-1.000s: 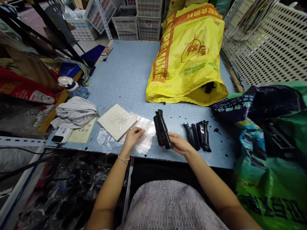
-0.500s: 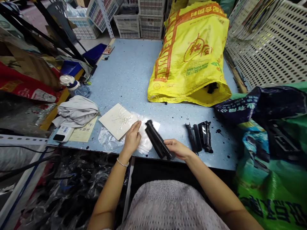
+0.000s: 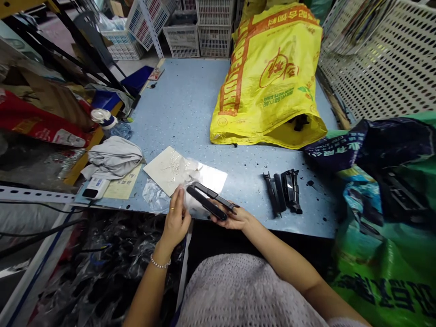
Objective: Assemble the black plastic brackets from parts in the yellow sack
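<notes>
My right hand [image 3: 231, 215] is closed around the near end of a long black plastic part [image 3: 208, 204], which has two bars with a gap between them. The part slants up and left over the bench's front edge. My left hand [image 3: 177, 220], fingers close together, pinches the edge of a thin clear plastic bag [image 3: 191, 172] beside the part's far end. Behind the bag lies a cream square board [image 3: 164, 171] with shiny bits on it. More black plastic parts [image 3: 282, 193] rest on the blue bench to the right.
A big yellow woven sack [image 3: 269, 81] lies open-mouthed on the bench [image 3: 180, 100]. Left are a grey cloth [image 3: 114, 156], a white device [image 3: 96, 188] and a bottle [image 3: 111, 125]. A green bag [image 3: 384, 254] holding black parts stands right. Bagged black items fill the space below left.
My right hand has moved left and turned the black part flatter, towards my left hand. My left hand has drawn back towards me, and clear film now stands up near its fingertips.
</notes>
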`<state>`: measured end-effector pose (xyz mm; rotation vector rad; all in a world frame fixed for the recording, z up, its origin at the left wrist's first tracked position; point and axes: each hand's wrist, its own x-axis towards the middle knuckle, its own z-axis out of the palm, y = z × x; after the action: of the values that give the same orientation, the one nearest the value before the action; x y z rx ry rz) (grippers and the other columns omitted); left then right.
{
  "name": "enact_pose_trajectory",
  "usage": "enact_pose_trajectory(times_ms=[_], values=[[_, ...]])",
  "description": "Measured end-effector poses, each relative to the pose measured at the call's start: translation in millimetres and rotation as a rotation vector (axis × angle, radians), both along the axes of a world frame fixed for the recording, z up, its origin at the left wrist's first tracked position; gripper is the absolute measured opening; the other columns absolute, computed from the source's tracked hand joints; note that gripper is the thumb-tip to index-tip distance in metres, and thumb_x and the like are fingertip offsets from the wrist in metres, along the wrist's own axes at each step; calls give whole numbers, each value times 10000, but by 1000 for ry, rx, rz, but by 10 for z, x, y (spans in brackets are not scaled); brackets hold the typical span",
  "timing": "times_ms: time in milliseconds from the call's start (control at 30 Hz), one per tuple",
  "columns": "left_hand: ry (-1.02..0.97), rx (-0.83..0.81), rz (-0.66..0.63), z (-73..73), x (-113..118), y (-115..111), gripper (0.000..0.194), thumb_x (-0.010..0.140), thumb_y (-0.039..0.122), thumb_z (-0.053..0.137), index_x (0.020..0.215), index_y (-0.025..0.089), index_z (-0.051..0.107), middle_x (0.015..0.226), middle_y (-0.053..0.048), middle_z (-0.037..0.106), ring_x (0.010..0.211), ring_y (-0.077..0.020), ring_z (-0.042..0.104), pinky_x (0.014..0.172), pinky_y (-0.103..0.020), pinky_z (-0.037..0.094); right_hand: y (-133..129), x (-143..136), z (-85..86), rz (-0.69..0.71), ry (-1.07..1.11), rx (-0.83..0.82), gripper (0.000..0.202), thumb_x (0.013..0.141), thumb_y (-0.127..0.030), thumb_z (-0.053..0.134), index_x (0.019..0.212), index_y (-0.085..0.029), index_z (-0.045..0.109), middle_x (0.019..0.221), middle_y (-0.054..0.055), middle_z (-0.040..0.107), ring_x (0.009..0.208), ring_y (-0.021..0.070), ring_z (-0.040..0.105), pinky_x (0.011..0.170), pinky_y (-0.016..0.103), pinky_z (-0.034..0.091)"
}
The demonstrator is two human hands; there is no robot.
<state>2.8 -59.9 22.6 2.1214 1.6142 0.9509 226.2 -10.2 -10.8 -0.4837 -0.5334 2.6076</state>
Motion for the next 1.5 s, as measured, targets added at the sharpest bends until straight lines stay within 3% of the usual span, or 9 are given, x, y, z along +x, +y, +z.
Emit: enact_pose_trajectory(times_ms=[300,467,633,733,833,1000,1100,1267,1500], values=[[124,-62,-354,142,362,-205,731,913,87,417,1566,227,120,1521,-153,390,1395,-269,421,1099,-423,456,-63,-203,114,-344,-553,511,624,837,-186,637,1416,-263,418,795,-27,645,639,109,602,667,253,535],[159,-256,-229,282,-22,-535,439,933,272,513,1371,288,523,1251,-94,638,1129,-231,639,969,-352,532,-284,124,369,-33,-568,897,435,941,-240,502,1375,-258,521,1112,55,694,927,180,678,867,355,538],[493,-976,72,-285,-756,-472,198,867,261,555,848,172,731,939,-139,753,972,-300,703,858,-366,508,-9,1219,480,-249,-1455,1359,524,913,-47,339,1338,-230,586,1359,127,578,1260,280,523,1045,493,408],[593,-1165,154,-490,-867,-288,224,848,212,544,687,137,680,765,-171,730,841,-316,717,729,-340,485,258,1743,434,5,-1716,1630,593,861,16,370,1361,-229,573,1533,119,390,1400,340,347,1055,514,369],[420,-1049,60,-317,-539,-111,380,943,360,439,714,163,669,717,-103,710,674,-239,686,664,-304,471,447,1833,394,304,-1805,1772,587,851,9,429,1311,-304,614,1555,101,354,1285,353,462,930,471,444],[110,-309,34,-84,521,389,259,925,327,497,930,175,706,1049,-115,680,936,-246,625,817,-343,479,609,1477,410,397,-1784,2005,311,857,-141,603,1142,-238,683,1405,157,503,1177,354,508,904,458,410],[47,-219,76,-272,775,722,126,847,186,566,811,167,685,993,-116,647,926,-241,591,792,-347,473,630,1352,368,317,-1663,1847,373,809,-332,719,1110,-130,635,1191,204,619,1151,364,524,936,455,393],[-491,-473,151,-530,464,974,141,740,264,693,706,169,594,689,-6,584,649,-145,551,633,-266,447,516,1112,237,-144,-1145,907,543,864,-592,556,1191,-158,548,1010,120,661,865,239,617,765,355,474],[-573,-360,64,-394,355,906,50,782,189,612,789,177,565,796,-20,651,767,-153,626,738,-292,516,481,209,85,-170,-370,243,454,722,-404,735,1093,-153,660,825,41,671,751,175,641,716,293,481]])
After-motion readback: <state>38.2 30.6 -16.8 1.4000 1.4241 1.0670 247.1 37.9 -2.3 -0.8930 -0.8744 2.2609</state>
